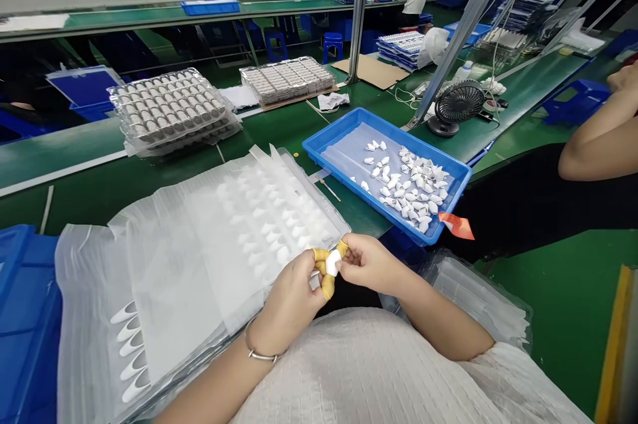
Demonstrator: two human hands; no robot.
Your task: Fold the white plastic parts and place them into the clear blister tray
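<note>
A small white shell-like part point(333, 262) is pinched between both hands, just above my lap. My left hand point(296, 281) grips it from the left, with yellow finger covers on its thumb and fingers. From the right, my right hand point(366, 261) holds the same part, one yellow cover showing on a fingertip. Beyond the hands lies a clear tray point(343, 228) with rows of white parts, mostly veiled by translucent sheets point(169, 278). Several white oval, open-ended pieces point(133, 363) show at the sheets' lower left.
A blue tray point(319, 151) with many loose white parts stands right of centre, an orange-red tag point(457, 226) at its corner. Stacked filled trays point(169, 105) sit further back. A black fan point(457, 105) stands near a metal post point(463, 25). Another person's arm point(598, 131) is at right.
</note>
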